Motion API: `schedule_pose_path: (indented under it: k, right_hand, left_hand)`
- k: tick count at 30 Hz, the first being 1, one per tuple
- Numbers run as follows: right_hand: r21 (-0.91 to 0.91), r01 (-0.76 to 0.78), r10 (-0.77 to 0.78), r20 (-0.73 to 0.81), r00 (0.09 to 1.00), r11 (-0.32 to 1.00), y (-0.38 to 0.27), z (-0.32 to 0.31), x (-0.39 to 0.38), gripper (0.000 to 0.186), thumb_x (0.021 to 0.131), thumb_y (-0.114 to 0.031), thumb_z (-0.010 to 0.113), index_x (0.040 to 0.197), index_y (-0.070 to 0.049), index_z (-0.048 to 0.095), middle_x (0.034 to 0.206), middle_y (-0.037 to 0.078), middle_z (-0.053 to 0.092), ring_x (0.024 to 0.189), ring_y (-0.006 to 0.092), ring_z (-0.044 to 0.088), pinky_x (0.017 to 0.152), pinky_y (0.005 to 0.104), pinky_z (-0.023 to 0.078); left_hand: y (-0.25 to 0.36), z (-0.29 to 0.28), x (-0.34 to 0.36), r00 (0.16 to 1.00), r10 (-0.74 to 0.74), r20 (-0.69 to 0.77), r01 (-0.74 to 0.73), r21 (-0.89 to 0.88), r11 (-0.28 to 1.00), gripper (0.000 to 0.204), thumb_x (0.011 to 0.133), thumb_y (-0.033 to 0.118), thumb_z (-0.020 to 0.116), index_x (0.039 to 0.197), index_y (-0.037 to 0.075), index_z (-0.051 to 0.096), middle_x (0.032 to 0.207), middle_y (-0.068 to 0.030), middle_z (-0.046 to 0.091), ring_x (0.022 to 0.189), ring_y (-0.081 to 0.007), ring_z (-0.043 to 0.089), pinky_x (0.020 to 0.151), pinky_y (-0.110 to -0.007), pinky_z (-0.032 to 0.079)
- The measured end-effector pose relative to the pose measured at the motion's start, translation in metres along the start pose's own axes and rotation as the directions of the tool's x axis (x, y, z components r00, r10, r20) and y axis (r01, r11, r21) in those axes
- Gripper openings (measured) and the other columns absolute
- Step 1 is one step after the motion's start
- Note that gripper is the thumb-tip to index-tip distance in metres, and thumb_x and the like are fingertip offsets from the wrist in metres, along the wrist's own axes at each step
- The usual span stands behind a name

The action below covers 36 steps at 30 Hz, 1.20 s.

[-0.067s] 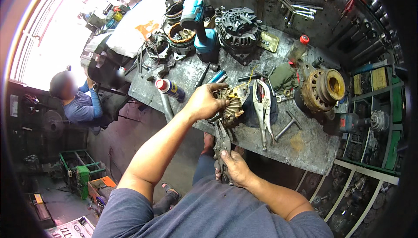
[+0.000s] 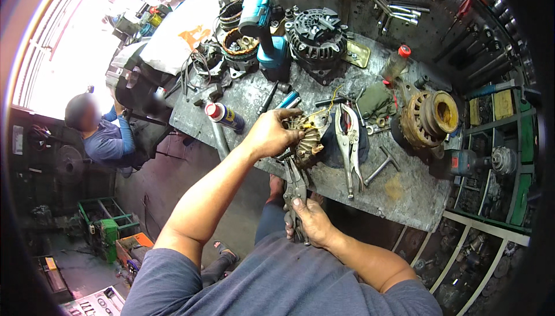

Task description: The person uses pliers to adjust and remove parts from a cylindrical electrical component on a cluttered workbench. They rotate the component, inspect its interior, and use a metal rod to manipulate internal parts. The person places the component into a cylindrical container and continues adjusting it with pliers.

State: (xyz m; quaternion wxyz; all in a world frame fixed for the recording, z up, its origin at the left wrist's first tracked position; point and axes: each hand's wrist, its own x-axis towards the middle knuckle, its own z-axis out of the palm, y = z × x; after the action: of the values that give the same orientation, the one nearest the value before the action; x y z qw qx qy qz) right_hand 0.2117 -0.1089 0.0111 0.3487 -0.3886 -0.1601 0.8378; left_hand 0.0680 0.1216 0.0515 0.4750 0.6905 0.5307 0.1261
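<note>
At the bench's front edge my left hand (image 2: pixel 274 136) is closed over a finned metal alternator part (image 2: pixel 308 144) with a yellowish, greasy surface. My right hand (image 2: pixel 311 221) is wrapped around the handles of locking pliers (image 2: pixel 295 189), close to my body. The jaws of these pliers reach up to the underside of the part, where my left hand hides some of the contact. A second pair of locking pliers (image 2: pixel 348 142) lies to the right of the part, on a dark cloth. A thin yellow wire (image 2: pixel 333 99) rises behind the part.
On the metal bench (image 2: pixel 399 200) are a T-handle wrench (image 2: pixel 383 166), a pulley-ended alternator piece (image 2: pixel 430 114), a spray can (image 2: pixel 225 117), a hammer (image 2: pixel 208 95), a blue cordless driver (image 2: pixel 269 44) and an alternator (image 2: pixel 319 41). Another person (image 2: pixel 104 128) sits at left. Shelves (image 2: pixel 491 223) stand at right.
</note>
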Motion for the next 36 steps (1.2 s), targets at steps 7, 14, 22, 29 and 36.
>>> schedule_pose_path:
  k: [7,14,22,29,36]
  right_hand:
    - [0.024,-0.048,0.049,-0.014,0.999,0.999,-0.007,0.005,-0.002,0.057,0.112,-0.060,0.057,0.121,-0.004,0.056,0.081,0.009,0.063,0.067,0.0218,0.064,0.064,0.0389,0.058]
    - [-0.018,-0.079,0.078,-0.047,0.996,0.997,-0.013,-0.001,-0.004,0.058,0.111,-0.062,0.059,0.119,-0.004,0.056,0.081,0.008,0.062,0.067,0.0223,0.064,0.064,0.0415,0.059]
    - [-0.017,-0.086,0.085,-0.038,0.996,0.996,-0.017,-0.002,-0.006,0.054,0.115,-0.057,0.054,0.117,-0.004,0.057,0.079,0.007,0.064,0.063,0.0190,0.065,0.060,0.0360,0.058]
    - [-0.084,-0.171,0.159,-0.133,0.978,0.982,-0.027,-0.008,-0.008,0.053,0.114,-0.056,0.056,0.117,-0.003,0.058,0.080,0.007,0.064,0.063,0.0186,0.064,0.059,0.0381,0.059]
    - [-0.092,-0.165,0.159,-0.067,0.985,0.982,-0.027,-0.009,-0.008,0.055,0.115,-0.057,0.053,0.115,-0.002,0.059,0.079,0.008,0.066,0.063,0.0196,0.065,0.059,0.0380,0.059]
  left_hand:
    - [0.000,-0.001,-0.001,1.000,0.014,-0.023,-0.014,0.010,1.000,0.061,0.085,0.024,0.088,0.141,0.002,0.074,0.128,-0.0269,0.078,0.120,-0.0354,0.078,0.108,-0.043,0.057]
    - [-0.002,0.001,-0.001,0.999,0.016,-0.048,-0.014,0.041,0.999,0.058,0.088,0.016,0.089,0.142,0.001,0.073,0.117,-0.0186,0.083,0.103,-0.0195,0.078,0.096,-0.037,0.060]
    - [0.000,0.000,-0.003,0.997,0.027,-0.067,-0.022,0.062,0.998,0.057,0.088,0.017,0.089,0.140,0.002,0.074,0.117,-0.0195,0.083,0.103,-0.0215,0.079,0.097,-0.039,0.060]
    - [0.000,-0.001,-0.002,0.997,0.022,-0.075,-0.020,0.020,1.000,0.057,0.085,0.022,0.087,0.137,0.001,0.076,0.122,-0.0269,0.080,0.114,-0.0348,0.080,0.104,-0.042,0.059]
    - [0.001,-0.001,-0.003,0.998,-0.006,-0.065,0.010,0.057,0.998,0.057,0.087,0.017,0.087,0.140,-0.001,0.074,0.114,-0.0218,0.083,0.101,-0.0225,0.080,0.095,-0.037,0.061]
